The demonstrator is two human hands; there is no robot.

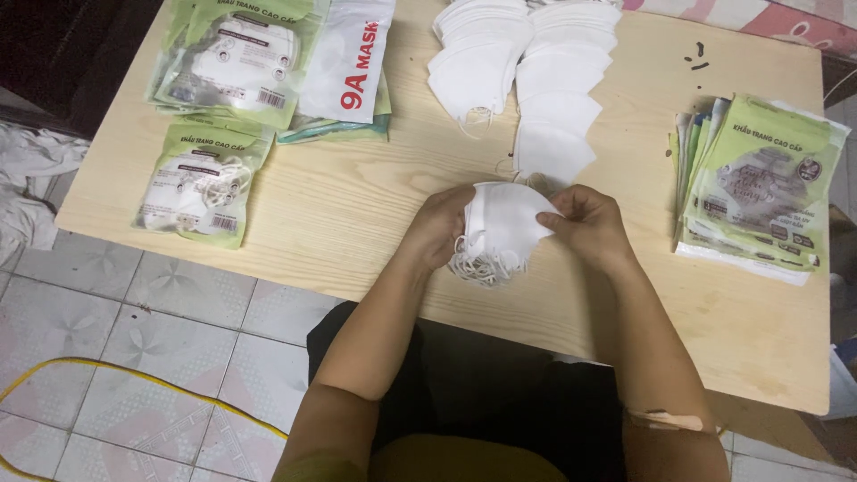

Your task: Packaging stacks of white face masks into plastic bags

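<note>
My left hand point(439, 228) and my right hand point(587, 223) both grip a small stack of white folded face masks point(502, 223) just above the near middle of a light wooden table point(339, 205). The masks' white ear loops point(478, 266) dangle below the stack. My left hand holds the stack's left side, and my right hand pinches its right edge. Behind the hands, two overlapping rows of loose white masks point(527, 80) run toward the table's far edge.
Filled green-and-clear mask packets point(203, 183) lie at the left, with a larger pile point(241, 58) and a white bag point(348, 58) behind. A stack of flat green pouches point(759, 187) sits at the right. Tiled floor with a yellow cable point(134, 379) lies at the left.
</note>
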